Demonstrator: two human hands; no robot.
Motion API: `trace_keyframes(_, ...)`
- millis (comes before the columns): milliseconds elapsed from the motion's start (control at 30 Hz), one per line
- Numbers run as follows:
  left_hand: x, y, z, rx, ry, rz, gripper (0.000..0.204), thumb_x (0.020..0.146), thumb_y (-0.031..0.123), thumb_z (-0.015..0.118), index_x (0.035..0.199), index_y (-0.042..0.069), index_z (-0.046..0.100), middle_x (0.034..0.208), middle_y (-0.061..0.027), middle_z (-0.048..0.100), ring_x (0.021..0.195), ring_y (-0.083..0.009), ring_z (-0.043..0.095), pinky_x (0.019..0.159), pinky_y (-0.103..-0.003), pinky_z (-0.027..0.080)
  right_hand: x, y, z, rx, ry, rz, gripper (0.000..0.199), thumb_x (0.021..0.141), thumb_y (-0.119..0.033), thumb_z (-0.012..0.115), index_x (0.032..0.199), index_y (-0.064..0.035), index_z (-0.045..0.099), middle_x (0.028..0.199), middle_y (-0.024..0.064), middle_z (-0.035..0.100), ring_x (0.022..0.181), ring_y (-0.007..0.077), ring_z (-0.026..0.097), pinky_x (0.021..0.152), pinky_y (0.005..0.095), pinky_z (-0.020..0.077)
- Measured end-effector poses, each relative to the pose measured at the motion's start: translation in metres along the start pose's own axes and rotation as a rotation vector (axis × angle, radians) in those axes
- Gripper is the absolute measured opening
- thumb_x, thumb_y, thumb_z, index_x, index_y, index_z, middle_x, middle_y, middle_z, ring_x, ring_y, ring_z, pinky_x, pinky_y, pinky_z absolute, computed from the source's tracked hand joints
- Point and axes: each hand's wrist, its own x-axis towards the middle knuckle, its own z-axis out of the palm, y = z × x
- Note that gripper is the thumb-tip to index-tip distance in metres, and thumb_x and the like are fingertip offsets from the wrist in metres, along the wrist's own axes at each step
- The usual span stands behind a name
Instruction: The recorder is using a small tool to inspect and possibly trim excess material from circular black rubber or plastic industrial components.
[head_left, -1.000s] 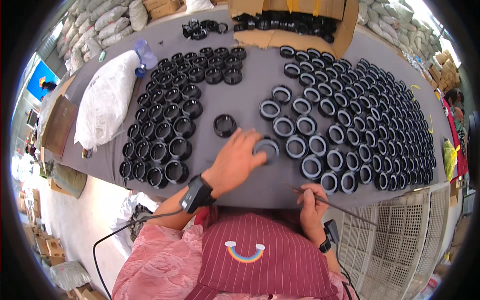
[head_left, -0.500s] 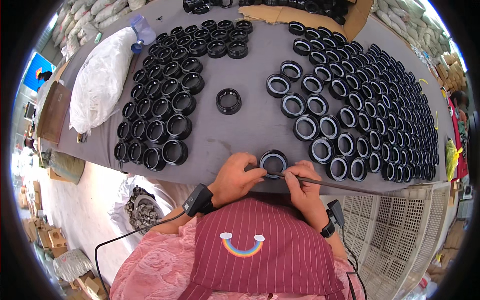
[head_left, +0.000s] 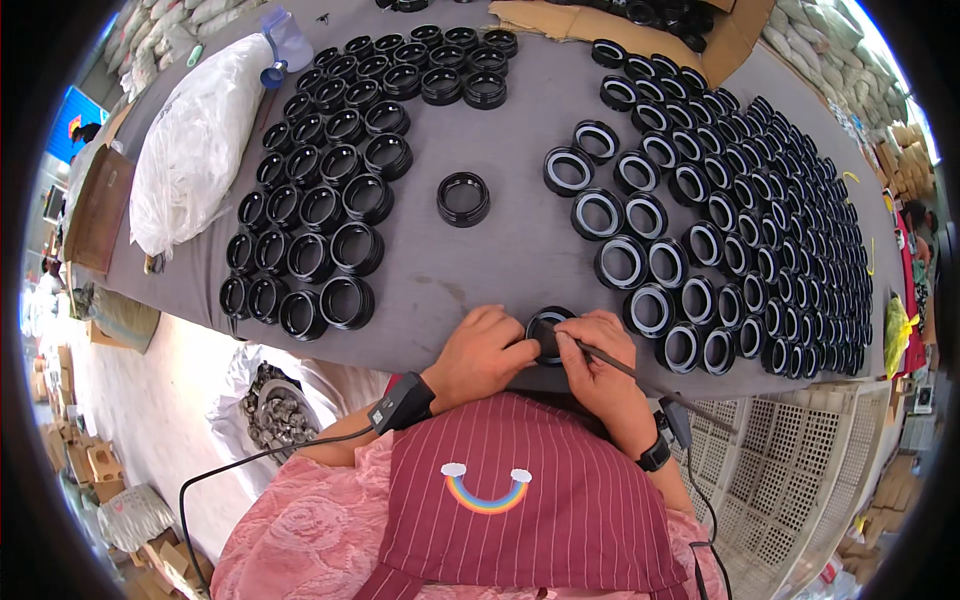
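At the table's near edge lies a round black ring (head_left: 552,312), pinched at its left side by the fingers of my left hand (head_left: 485,355). My right hand (head_left: 602,365) grips a long, thin dark stick-like tool (head_left: 655,385). Its broad dark tip reaches over the ring's opening, hiding most of the inside. The far end of the tool slants down to the right past the table edge. A single black ring (head_left: 463,198) sits alone on the cloth ahead of my hands.
Rows of all-black rings (head_left: 345,300) stand at left. Many rings with pale inner bands (head_left: 652,310) cover the right side. A white plastic bag (head_left: 200,145) and an open cardboard box (head_left: 735,45) lie farther off. Plastic crates (head_left: 790,460) stand below the table at right.
The tool's tip has swung up across the ring's opening, and its far end has dropped lower. My left hand stays at the ring's left side. The whole view has shifted slightly.
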Motion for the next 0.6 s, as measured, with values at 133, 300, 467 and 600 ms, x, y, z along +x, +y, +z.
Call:
trace_keyframes(133,-0.002,0.0,0.003,0.041,0.013,-0.001,0.022,0.076,0.018,0.075,0.094,0.013,0.064,0.089,-0.0049,0.056,0.09,-0.0281,0.058,0.097,-0.048,0.046,0.002,-0.007,-0.001,-0.072,0.033,0.081,0.009,0.085,-0.002,0.068,0.092,-0.0043,0.064,0.082,0.0134,0.067,0.074,0.0341,0.064,0.071,0.0407,0.0505)
trace_keyframes(300,-0.003,0.002,0.003,0.026,0.008,-0.021,0.031,0.074,0.014,0.077,0.101,0.012,0.063,0.102,-0.0108,0.056,0.097,-0.0325,0.057,0.1,-0.053,0.046,0.001,-0.018,-0.014,-0.092,0.031,0.258,0.009,0.085,0.0,0.067,0.091,-0.0037,0.062,0.081,0.0157,0.064,0.071,0.0358,0.063,0.064,0.0409,0.0495)
trace_keyframes(467,-0.003,0.004,0.0,0.001,0.012,-0.073,0.033,0.073,0.013,0.078,0.102,0.012,0.063,0.109,-0.0148,0.056,0.101,-0.0357,0.058,0.099,-0.054,0.047,0.002,-0.025,-0.021,-0.245,-0.054,0.233,0.01,0.082,0.003,0.066,0.087,-0.003,0.06,0.075,0.0154,0.061,0.067,0.0359,0.06,0.06,0.0413,0.0474)
trace_keyframes(600,-0.001,0.004,-0.001,0.005,0.021,-0.068,0.026,0.076,0.015,0.075,0.099,0.011,0.063,0.121,-0.016,0.058,0.112,-0.0358,0.057,0.1,-0.052,0.046,-0.005,-0.027,-0.023,-0.187,-0.056,0.194,0.01,0.081,0.004,0.066,0.085,-0.003,0.06,0.072,0.0145,0.06,0.067,0.0359,0.06,0.062,0.0426,0.0474)
